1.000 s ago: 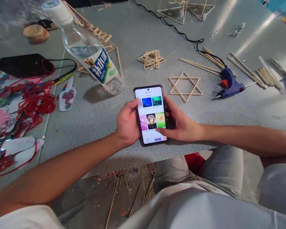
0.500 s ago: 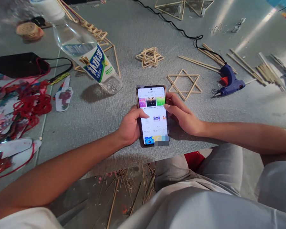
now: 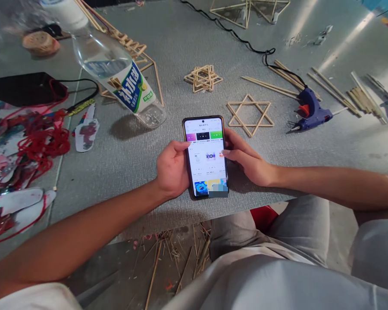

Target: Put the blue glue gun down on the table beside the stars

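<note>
One phone [image 3: 207, 161], between left hand [image 3: 172, 170] and right hand [image 3: 254, 165], touching both

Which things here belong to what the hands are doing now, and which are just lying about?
In hand: phone, held by left hand and right hand.

Lying about: bottle, glue gun, flat stick star, red string, black box.

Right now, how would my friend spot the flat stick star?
At the grey table, find the right hand holding the phone. Just beyond it, left of the blue glue gun, lies the star. It is one flat six-pointed outline; the other star, farther back, looks densely crisscrossed.
</note>
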A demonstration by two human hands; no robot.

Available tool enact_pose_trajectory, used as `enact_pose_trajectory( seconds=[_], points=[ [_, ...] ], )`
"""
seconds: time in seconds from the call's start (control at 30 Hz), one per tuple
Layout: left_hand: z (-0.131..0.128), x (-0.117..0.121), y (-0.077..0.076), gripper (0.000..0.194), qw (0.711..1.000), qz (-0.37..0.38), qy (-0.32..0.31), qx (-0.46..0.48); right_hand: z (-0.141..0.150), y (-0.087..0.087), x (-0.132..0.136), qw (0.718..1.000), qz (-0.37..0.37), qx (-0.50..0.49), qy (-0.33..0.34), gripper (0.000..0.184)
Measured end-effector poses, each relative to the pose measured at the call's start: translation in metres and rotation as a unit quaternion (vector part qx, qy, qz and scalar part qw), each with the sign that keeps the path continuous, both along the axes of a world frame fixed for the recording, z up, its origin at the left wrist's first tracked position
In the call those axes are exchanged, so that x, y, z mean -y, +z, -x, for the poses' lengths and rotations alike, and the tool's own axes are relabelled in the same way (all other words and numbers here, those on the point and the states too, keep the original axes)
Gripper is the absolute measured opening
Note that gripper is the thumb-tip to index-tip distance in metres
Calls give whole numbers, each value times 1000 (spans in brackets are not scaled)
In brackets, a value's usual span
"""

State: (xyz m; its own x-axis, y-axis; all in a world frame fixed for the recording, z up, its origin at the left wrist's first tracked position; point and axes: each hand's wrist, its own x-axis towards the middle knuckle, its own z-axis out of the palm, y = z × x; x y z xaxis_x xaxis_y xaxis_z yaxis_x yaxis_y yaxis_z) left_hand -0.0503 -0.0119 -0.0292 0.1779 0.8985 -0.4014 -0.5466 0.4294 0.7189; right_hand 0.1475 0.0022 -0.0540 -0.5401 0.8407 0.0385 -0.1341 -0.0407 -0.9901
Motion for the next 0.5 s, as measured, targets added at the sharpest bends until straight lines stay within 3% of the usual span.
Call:
enact_pose_trajectory(
  seconds=[0.23,0.4,0.5],
  points=[
    [2,2,-3,43,1000,3,-10,-7,2,-10,1,999,-8,-19,33,80],
    [5,3,-10,57,1000,15,-23,8,6,-3,-6,999,31,-4,-42,34],
    [5,3,-10,61,999,14,-26,18,5,3,-8,996,62,11,-68,27]
  ],
)
